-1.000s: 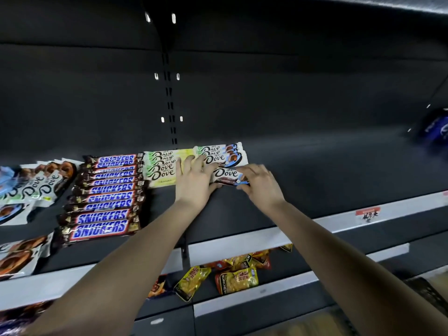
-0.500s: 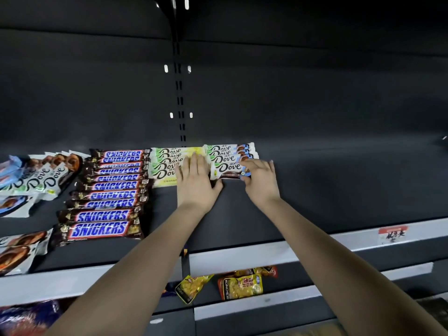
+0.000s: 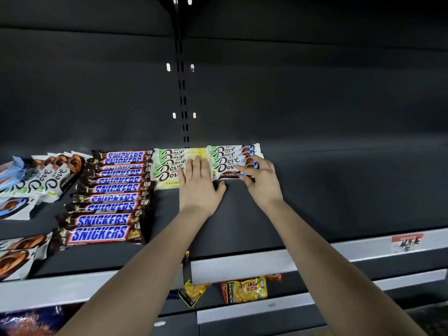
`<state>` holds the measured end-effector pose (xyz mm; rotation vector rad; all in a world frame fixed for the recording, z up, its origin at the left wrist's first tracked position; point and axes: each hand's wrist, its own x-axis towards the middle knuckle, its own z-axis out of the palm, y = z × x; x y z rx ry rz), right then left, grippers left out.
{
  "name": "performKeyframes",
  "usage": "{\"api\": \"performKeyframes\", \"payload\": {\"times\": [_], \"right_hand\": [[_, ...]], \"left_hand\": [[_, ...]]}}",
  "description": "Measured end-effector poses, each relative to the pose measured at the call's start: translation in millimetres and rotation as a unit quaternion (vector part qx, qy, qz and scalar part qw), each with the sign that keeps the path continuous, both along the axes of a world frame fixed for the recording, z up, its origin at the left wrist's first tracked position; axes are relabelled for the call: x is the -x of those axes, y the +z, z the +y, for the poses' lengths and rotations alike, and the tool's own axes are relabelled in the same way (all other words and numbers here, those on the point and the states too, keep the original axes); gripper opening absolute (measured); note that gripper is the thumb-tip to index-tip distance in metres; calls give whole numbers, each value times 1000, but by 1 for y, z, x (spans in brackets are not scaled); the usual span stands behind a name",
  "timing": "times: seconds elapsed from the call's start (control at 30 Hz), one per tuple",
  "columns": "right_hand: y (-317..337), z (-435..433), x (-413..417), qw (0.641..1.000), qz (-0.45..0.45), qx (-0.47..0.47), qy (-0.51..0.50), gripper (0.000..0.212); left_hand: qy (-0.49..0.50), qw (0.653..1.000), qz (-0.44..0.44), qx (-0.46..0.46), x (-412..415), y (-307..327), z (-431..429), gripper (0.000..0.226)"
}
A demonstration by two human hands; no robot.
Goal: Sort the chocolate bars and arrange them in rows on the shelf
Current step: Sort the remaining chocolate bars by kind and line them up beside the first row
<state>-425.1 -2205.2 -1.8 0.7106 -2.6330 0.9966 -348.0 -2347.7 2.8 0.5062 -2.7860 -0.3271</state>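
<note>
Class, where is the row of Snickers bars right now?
In the head view, the Snickers bars lie left of centre on the shelf, directly left of the yellow Dove bars.

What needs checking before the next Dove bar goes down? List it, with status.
1. Blue Dove row squared against yellow Dove row: ok, sides touch.
2. Front blue Dove bar seated: cannot tell, right hand fingers cover its end.
3. Left hand free: not ok, flat on the yellow row.
4. Snickers row tidy: ok.
5. Shelf space right of Dove: ok.
6. Loose Dove pile sorted: not ok.
</note>
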Motion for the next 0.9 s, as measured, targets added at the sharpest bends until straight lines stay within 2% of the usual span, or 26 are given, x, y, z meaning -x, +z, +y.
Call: {"api": "performKeyframes", "payload": {"times": [0.37, 0.6, 0.73, 0.8, 0.9], "right_hand": [[1, 0, 0, 1000, -8, 1, -2, 28], [3, 0, -2, 999, 4, -30, -10, 27], [3, -1, -4, 999, 19, -32, -24, 37], [5, -2, -5, 999, -9, -28, -39, 44], [6, -2, -4, 998, -31, -28, -44, 45]], "left_hand": [[1, 1000, -27, 9, -1, 0, 0, 75], [-2, 1000, -23, 8, 0, -1, 0, 75], [-5, 1000, -8, 0, -1, -1, -1, 74], [-5, 1000, -7, 0, -1, -1, -1, 74], [-5, 1000, -8, -1, -1, -1, -1, 74]]}}
